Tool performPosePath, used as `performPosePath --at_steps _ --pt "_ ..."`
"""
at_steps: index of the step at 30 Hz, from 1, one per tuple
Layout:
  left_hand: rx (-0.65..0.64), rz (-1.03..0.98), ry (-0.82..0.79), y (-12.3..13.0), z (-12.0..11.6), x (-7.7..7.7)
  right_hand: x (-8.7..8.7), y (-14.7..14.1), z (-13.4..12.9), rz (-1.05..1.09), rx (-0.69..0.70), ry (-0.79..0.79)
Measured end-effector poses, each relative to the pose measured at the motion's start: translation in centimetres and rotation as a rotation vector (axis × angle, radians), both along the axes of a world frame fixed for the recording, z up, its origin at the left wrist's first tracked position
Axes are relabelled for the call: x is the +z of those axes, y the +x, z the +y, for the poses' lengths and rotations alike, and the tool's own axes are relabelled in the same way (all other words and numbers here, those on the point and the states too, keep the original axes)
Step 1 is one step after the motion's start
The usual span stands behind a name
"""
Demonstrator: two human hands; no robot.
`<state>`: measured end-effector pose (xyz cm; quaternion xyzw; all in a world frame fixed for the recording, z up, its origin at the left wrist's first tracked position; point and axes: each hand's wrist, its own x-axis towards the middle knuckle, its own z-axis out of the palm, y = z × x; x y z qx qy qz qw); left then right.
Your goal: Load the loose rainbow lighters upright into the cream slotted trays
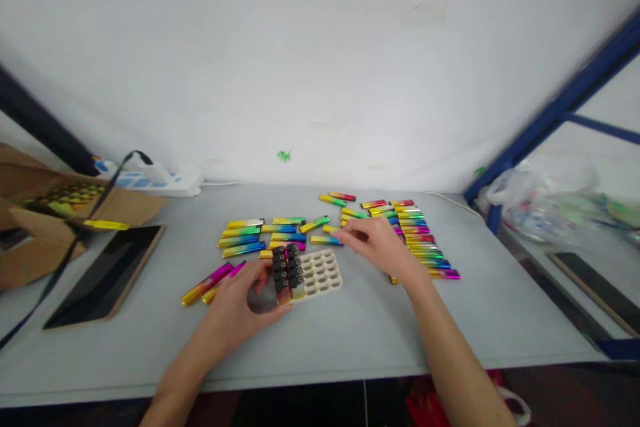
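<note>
So the cream slotted tray (323, 273) sits near the middle of the grey table (350, 333), and its left columns are already packed with upright lighters (287, 272), black tops up. Your left hand (240, 303) is curled loosely against the tray's left end, fingers bent around that filled edge. Your right hand (375, 243) is out just behind the tray's far right corner, fingers spread and mostly open, fingertips resting down on a loose rainbow lighter (326, 239); can't tell if you've actually pinched it. A neat stacked row of lighters (423, 243) lies right of that hand, another loose batch (260, 233) lies behind the tray, and two pink ones (210, 283) are by your left wrist. Further left there's a dark tablet (105, 273), a cardboard box (45, 220) and a power strip (150, 180).
</note>
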<state>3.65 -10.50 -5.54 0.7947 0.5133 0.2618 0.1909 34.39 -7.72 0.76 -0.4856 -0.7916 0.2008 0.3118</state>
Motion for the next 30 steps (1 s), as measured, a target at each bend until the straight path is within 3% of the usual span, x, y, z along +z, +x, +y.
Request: performPosePath --at_steps 6,9,14,18,24,27,30 --pt "-0.071 0.033 0.011 0.4 0.7 1.2 0.4 5.5 2.0 0.003 -0.413 0.161" --pt "-0.146 0.081 -0.011 1.4 1.4 2.0 0.5 7.3 2.7 0.049 -0.507 0.177" --pt "-0.366 0.100 -0.075 4.2 3.1 3.2 -0.2 8.4 4.0 0.069 -0.514 0.168" --pt "-0.416 0.115 -0.101 6.4 4.2 3.7 -1.8 8.8 4.8 -0.014 -0.522 0.169" --pt "-0.490 0.212 -0.158 8.5 5.6 4.5 -2.9 8.7 5.7 -0.135 -0.321 0.101" --pt "-0.606 0.203 -0.154 8.8 6.1 5.0 -3.0 7.7 6.8 -0.294 -0.241 0.087" --pt "-0.634 0.177 -0.142 8.4 6.2 5.0 -3.2 6.8 8.0 -0.462 -0.211 0.049"
